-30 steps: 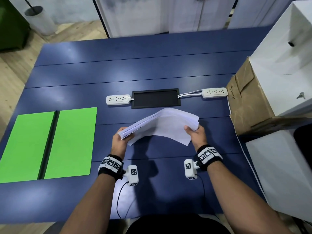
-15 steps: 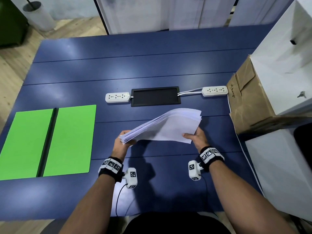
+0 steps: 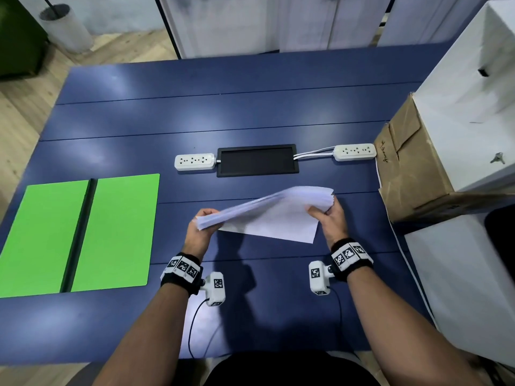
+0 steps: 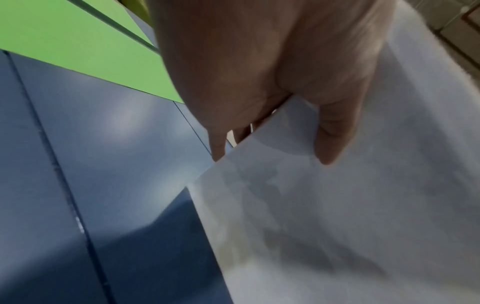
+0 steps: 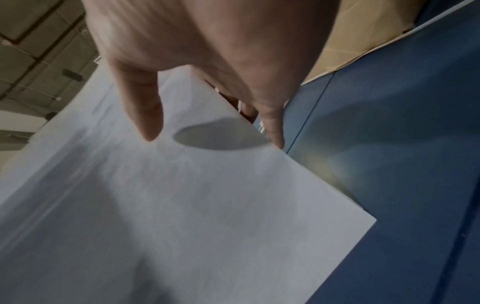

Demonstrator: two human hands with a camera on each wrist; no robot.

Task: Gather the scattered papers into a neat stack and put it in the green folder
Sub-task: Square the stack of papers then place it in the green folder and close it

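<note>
A stack of white papers is held above the blue table between both hands, tilted with its right end higher. My left hand grips the left end, thumb on the near face. My right hand grips the right end, thumb on the sheets. One loose sheet hangs lower than the others at the near right. The green folder lies open and flat at the table's left, its black spine down the middle; a corner of the folder shows in the left wrist view.
Two white power strips flank a black cable tray behind the papers. A brown cardboard box and a white cabinet stand at the table's right edge.
The stack has tilted more steeply, the right end rising. Both hands moved slightly toward me with it, and one sheet now sticks out below at the near right.
</note>
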